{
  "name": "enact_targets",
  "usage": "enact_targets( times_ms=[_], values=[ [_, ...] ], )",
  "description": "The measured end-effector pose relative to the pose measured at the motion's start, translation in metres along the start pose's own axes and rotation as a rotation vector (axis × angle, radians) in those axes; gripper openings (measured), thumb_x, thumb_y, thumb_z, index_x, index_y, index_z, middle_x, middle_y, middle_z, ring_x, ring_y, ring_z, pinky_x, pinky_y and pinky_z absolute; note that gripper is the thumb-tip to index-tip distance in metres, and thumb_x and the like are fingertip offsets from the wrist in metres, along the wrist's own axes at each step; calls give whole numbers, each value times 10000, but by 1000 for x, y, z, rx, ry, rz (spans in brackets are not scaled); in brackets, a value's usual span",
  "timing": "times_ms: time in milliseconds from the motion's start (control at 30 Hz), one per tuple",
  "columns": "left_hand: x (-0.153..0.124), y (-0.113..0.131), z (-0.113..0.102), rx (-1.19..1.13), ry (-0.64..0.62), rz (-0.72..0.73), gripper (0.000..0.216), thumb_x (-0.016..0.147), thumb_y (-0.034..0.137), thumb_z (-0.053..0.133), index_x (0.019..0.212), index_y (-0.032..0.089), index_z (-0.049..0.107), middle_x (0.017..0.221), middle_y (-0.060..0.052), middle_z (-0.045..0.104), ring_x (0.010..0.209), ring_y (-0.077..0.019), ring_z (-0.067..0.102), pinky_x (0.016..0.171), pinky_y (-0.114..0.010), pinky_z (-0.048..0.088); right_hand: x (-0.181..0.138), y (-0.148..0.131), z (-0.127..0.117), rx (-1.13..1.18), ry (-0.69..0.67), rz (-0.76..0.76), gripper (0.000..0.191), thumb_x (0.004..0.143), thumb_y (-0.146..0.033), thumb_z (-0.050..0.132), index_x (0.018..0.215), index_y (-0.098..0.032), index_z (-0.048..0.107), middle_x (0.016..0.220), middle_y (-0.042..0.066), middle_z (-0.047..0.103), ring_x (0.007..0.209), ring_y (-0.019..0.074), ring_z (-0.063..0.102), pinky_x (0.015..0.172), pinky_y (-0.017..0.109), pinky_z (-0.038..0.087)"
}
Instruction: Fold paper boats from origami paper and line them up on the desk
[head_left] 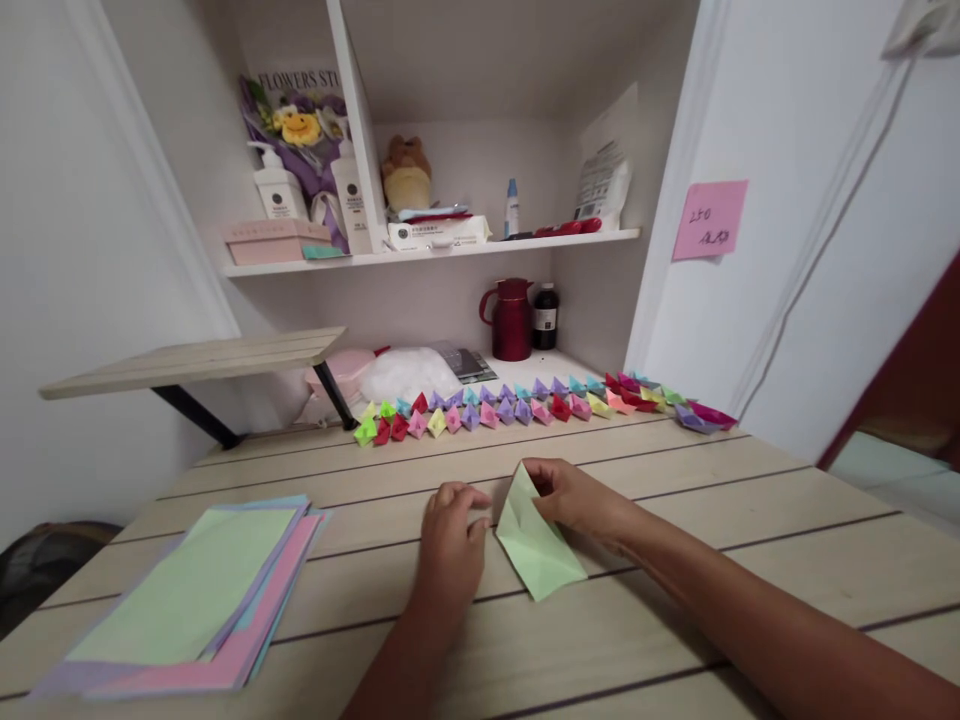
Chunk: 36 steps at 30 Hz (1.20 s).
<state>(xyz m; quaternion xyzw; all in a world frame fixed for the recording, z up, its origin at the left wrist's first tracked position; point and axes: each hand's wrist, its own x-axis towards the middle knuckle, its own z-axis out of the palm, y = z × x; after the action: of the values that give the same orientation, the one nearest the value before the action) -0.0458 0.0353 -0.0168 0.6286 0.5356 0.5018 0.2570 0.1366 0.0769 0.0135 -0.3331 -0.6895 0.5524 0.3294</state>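
Observation:
A pale green folded paper (534, 545) lies on the wooden table (675, 590), shaped like a pointed kite with its tip toward the shelf. My right hand (576, 497) pinches its upper right edge with curled fingers. My left hand (450, 540) rests just to the left of the paper, fingers curled, with the fingertips touching its left corner.
A stack of coloured paper sheets (202, 595) lies at the front left. A long row of small folded paper boats (525, 405) runs along the back of the table. Behind stand a dark red jug (511, 318), a dark bottle (545, 316) and a raised wooden board (195, 360).

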Motion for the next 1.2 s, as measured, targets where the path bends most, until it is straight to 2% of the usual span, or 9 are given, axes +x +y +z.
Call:
enact_targets(
  times_ms=[100,233,433,600,700,833,967,1067,1200],
  values=[
    [-1,-3,-3,205,-43,90,348,680,-3,541,945,192,652,1019,-73,592,1058,-235,526,978,-415,380,0,6,-2,-121,19,-18,162,624,-117,565,772,-179,549,651,-41,545,566,113,482,526,221,364],
    [-1,0,-6,199,-100,95,414,675,-15,562,1012,218,624,1104,-58,568,1104,-194,531,997,-355,389,-3,5,-2,-299,-7,-66,187,607,-66,536,751,-186,548,654,-51,535,590,110,462,541,208,335],
    [-2,5,-10,294,-238,124,275,672,43,632,868,235,613,1122,-40,564,1202,-212,479,996,-377,376,-6,-3,0,-514,-98,-191,288,505,32,474,686,-189,512,738,-38,555,708,134,490,626,214,335],
    [-2,3,-12,310,-253,184,195,688,62,622,776,237,614,1085,-21,591,1176,-203,510,979,-370,382,-13,-3,3,-644,-159,-274,373,478,73,448,729,-192,522,767,-24,540,730,147,495,677,230,344],
    [-1,1,-13,287,-240,202,173,675,65,640,727,229,621,1042,-14,605,1119,-196,550,947,-341,411,-26,0,0,-826,-172,-340,428,511,82,452,814,-201,559,844,0,563,782,165,526,731,256,361],
    [-1,1,-15,247,-191,240,176,725,56,590,752,224,639,998,-17,610,972,-162,604,878,-295,452,-51,2,-7,-1132,-112,-345,568,483,92,474,941,-225,586,976,30,584,876,207,529,757,292,355],
    [-6,18,-12,215,-179,307,145,833,140,545,838,232,657,955,-24,637,941,-157,602,874,-289,447,-69,4,-6,-1293,18,-348,397,721,50,486,974,-235,600,957,41,611,853,209,528,755,319,351],
    [-17,34,-4,277,-255,408,123,864,229,566,929,257,666,1016,-16,662,990,-172,586,923,-333,403,-72,7,-3,-1309,90,-335,229,839,-57,496,956,-217,611,930,55,619,862,217,534,775,343,355],
    [-27,40,4,458,-471,459,242,848,230,589,1079,279,640,1171,-12,647,1098,-207,544,980,-397,349,-66,11,-5,-1249,93,-298,310,708,-4,566,939,-205,616,970,67,618,928,241,534,789,358,363]
  ],
)
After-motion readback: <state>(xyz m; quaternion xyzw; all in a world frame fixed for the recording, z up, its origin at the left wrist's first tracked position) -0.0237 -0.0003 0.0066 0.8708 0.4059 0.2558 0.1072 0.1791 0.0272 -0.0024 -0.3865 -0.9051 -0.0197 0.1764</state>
